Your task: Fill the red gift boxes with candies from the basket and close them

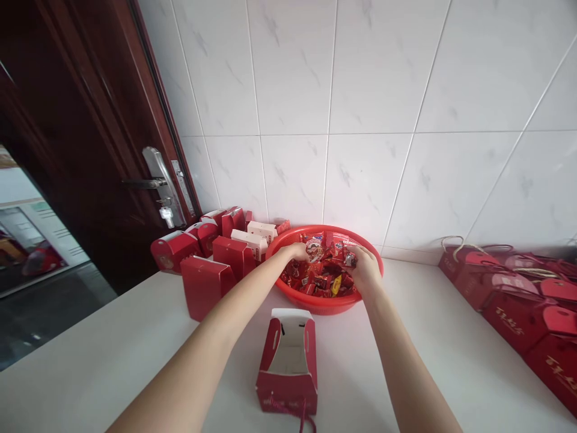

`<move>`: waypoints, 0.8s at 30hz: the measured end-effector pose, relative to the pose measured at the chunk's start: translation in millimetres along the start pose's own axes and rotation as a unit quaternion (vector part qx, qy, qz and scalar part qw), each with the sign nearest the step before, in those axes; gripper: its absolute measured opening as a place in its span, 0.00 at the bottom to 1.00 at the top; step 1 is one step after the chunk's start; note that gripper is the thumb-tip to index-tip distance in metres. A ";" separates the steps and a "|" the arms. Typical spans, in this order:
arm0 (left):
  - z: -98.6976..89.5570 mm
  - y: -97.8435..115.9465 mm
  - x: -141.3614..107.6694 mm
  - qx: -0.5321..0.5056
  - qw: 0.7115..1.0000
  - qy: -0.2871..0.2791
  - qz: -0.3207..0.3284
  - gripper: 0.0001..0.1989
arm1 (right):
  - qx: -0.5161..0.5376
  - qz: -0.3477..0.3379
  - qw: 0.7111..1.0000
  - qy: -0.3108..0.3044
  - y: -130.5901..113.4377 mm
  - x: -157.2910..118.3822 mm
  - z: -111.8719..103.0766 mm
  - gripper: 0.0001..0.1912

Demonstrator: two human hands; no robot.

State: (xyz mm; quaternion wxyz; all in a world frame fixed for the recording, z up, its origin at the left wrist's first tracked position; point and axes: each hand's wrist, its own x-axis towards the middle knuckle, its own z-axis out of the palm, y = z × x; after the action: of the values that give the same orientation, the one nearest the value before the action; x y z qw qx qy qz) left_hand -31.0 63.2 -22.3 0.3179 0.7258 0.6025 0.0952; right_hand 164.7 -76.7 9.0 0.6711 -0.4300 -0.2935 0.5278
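Both my hands reach into a red plastic basket filled with wrapped candies, mostly red, with a yellow one among them. My left hand is at the basket's left side, fingers curled down among the wrappers; whatever they hold is hidden. Toward the right side, my right hand is closed on a small wrapped candy with a dark and silvery wrapper. Between my forearms, in front of the basket, stands an open red gift box, with its white inside showing and a dark red cord at its near end.
Several red boxes and paler ones stand left of the basket. More red gift boxes with cord handles line the right side of the white table. Behind is a tiled wall; a dark door stands at left.
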 end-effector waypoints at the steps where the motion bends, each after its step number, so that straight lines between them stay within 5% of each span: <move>1: 0.9 1.3 -0.5 -0.004 1.000 -0.014 -0.013 0.10 | -0.002 -0.003 1.000 -0.002 0.1 0.1 -0.1 0.09; 6: 0.3 3.4 -11.0 -0.040 0.997 -0.060 -0.036 0.12 | -0.003 0.000 1.000 -0.008 -1.3 -1.7 0.9 0.08; 17: -3.7 31.5 -40.0 -0.230 0.961 -0.115 0.098 0.12 | 0.009 0.012 1.000 -0.006 -4.9 -7.4 4.3 0.05; 20: -4.1 37.0 -43.5 -0.328 0.932 -0.112 0.106 0.13 | 0.011 0.003 1.000 -0.004 -4.2 -7.5 3.8 0.06; 24: -2.6 37.1 -43.3 -0.323 0.936 -0.071 0.119 0.07 | 0.008 -0.006 1.000 0.002 -2.6 -6.7 2.6 0.06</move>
State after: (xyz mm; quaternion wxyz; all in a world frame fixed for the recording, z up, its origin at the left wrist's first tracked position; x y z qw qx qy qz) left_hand -13.2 20.9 11.8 0.5633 0.6555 0.4244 0.2700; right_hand 161.9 -82.6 12.9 0.6781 -0.4239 -0.2912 0.5251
